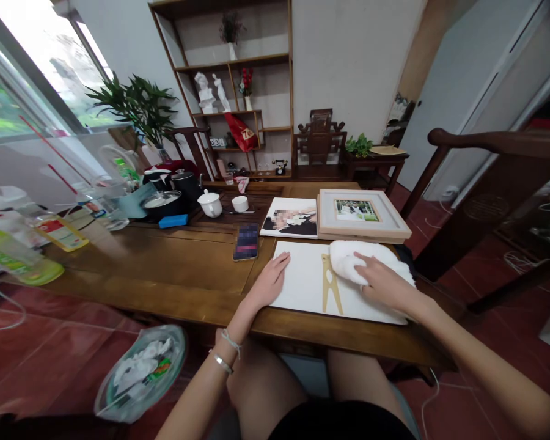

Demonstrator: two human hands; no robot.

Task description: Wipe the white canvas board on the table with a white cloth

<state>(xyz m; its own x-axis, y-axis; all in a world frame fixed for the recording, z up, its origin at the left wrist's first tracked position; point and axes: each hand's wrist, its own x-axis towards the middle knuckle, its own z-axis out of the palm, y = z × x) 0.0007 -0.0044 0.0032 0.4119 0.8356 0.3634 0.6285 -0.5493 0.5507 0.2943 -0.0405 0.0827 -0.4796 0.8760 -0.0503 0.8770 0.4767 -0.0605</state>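
Observation:
A white rectangular board point(302, 275) with a gold A-shaped figure point(330, 287) on it lies flat at the table's front edge. My left hand point(271, 281) rests on the board's left edge, fingers stretched out and holding nothing. On the right part of the board lies a fluffy white towel point(348, 260), bunched up. My right hand point(376, 278) presses down on the towel and grips it, its fingers partly sunk in the cloth. The towel hides the board's upper right part.
Behind the board lie a photo print point(291, 223) and a framed photo point(364, 214). A phone point(246, 242) is left of them. Teaware, including a white pot point(209, 203), and bottles stand farther left. A lined bin point(142, 373) stands on the floor; a wooden chair point(490, 177) is at right.

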